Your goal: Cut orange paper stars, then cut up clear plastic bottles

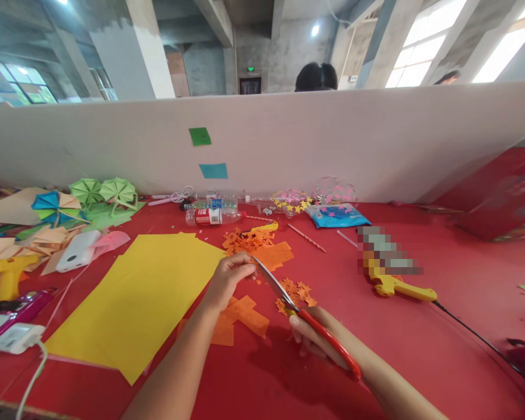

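Note:
My right hand (312,335) is wrapped round the red-handled scissors (326,335), whose blades point up and to the left. Their tip lies right beside the fingertips of my left hand (231,277). That hand is closed in a pinch, and what it holds, if anything, is too small to make out. Past it lies a heap of orange paper cut-outs (240,242) with orange paper pieces (277,255) beside it. Small orange paper stars (304,291) are piled close to the blades. More orange paper strips (249,315) lie under and right of my left forearm.
Large yellow paper sheets (135,303) cover the left of the red table. Plastic bottles (214,217) and a blue packet (336,215) stand along the white partition (262,140). A yellow glue gun (402,287) with a cord is at right, another glue gun (11,274) at far left.

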The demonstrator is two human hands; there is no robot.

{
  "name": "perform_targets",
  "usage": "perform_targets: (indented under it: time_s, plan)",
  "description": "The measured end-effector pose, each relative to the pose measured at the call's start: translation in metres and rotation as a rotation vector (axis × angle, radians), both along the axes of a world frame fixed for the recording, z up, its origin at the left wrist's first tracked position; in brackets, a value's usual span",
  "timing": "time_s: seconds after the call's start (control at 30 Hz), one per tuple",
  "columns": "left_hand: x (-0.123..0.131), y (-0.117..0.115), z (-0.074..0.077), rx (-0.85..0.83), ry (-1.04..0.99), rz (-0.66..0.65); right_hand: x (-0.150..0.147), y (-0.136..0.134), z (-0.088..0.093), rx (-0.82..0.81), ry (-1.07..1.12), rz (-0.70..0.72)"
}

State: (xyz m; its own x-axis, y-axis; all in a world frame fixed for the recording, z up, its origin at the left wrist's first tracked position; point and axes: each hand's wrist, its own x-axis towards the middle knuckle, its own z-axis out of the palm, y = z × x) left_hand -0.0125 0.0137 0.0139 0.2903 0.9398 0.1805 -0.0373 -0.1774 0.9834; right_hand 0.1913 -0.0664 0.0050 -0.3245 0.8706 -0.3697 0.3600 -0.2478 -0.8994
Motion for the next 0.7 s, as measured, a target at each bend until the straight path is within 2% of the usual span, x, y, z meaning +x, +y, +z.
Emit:
perform_targets:
  time_s: [0.2,0.4,0.7]
  plan:
    - [0.0006,0.0005,-0.0024,0.014,0.008,-0.003,-0.0034,-0.0005,-0.0031,-0.029,-0.019,-0.041]
    - [0.0006,0.0008,-0.0033,0.038,0.028,0.08,-0.0052,0.0015,-0.0014,-0.036,-0.014,-0.045]
    - [0.0016,0.0003,-0.0063,0.012,-0.081,0.013,-0.0056,0.0004,-0.0063,-0.045,0.028,-0.034]
